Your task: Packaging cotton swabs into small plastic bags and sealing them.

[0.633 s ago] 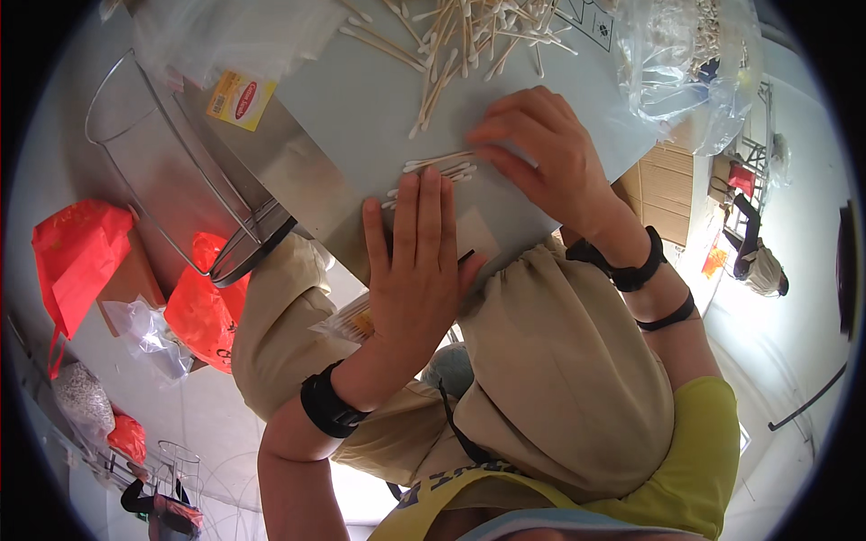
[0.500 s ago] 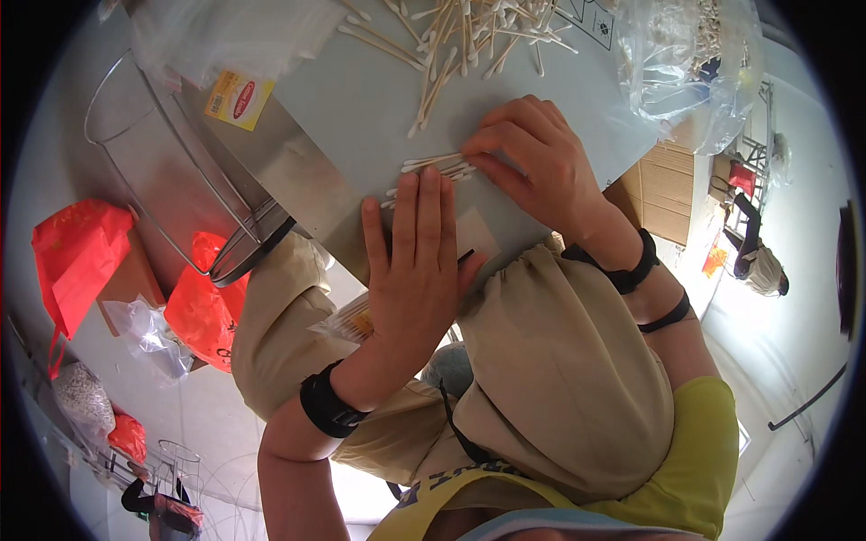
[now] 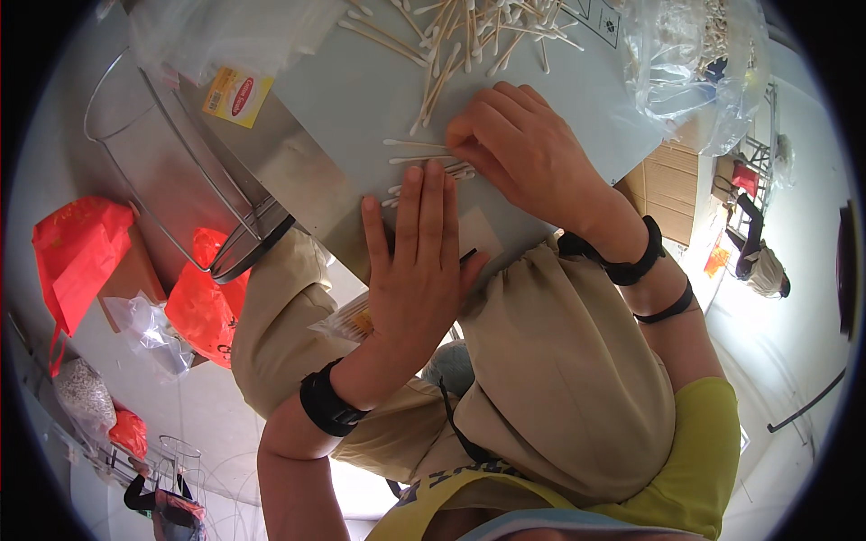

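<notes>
My left hand (image 3: 415,270) lies flat with its fingers stretched out, the tips resting on a small row of white-tipped cotton swabs (image 3: 461,169) near the table's close edge. Just beyond it, my right hand (image 3: 528,149) is closed in a pinch at the right end of a cotton swab (image 3: 413,143); its fingertips partly hide that end. Between the two lies another swab (image 3: 410,160). Farther off is a loose heap of cotton swabs (image 3: 492,27). A clear packet of swabs (image 3: 347,320) shows partly beneath my left wrist.
The grey tabletop (image 3: 334,99) carries clear plastic bags (image 3: 244,32) at the far left and a swab-filled plastic bag (image 3: 695,63) at the far right. A yellow card (image 3: 237,96) lies left. Beside the table stand a wire rack (image 3: 135,135), red bags (image 3: 81,252) and a cardboard box (image 3: 663,185).
My right hand has shifted slightly away and left, and a swab at its fingertips now lies apart from the row. My left hand stays in place.
</notes>
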The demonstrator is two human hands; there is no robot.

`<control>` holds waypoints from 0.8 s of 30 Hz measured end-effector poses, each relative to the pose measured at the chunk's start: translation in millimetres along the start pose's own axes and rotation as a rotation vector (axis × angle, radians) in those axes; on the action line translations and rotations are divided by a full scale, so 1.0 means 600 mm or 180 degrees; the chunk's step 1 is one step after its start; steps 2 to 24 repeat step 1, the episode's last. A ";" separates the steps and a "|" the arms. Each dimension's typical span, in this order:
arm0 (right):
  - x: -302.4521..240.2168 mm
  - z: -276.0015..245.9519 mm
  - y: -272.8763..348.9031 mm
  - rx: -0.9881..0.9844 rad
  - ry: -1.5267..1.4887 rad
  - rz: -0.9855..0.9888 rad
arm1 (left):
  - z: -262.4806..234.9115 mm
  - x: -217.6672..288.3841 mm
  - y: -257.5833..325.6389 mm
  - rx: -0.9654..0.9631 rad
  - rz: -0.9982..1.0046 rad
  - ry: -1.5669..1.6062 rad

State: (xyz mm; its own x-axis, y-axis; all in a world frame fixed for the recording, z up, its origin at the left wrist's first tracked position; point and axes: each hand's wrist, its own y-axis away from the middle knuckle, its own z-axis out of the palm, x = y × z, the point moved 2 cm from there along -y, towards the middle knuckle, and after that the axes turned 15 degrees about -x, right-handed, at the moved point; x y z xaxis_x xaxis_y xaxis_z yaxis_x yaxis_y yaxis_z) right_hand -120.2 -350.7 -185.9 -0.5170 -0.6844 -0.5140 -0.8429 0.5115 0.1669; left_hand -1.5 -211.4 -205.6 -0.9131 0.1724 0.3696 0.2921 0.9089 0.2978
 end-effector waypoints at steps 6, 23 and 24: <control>0.000 0.000 0.000 0.0000 -0.0001 0.0001 | 0.002 0.000 0.000 -0.0006 -0.0007 0.0036; 0.000 0.000 0.000 0.0000 -0.0001 0.0001 | 0.002 0.000 0.000 -0.0006 -0.0007 0.0036; 0.000 0.000 0.000 0.0000 -0.0001 0.0001 | 0.002 0.000 0.000 -0.0006 -0.0007 0.0036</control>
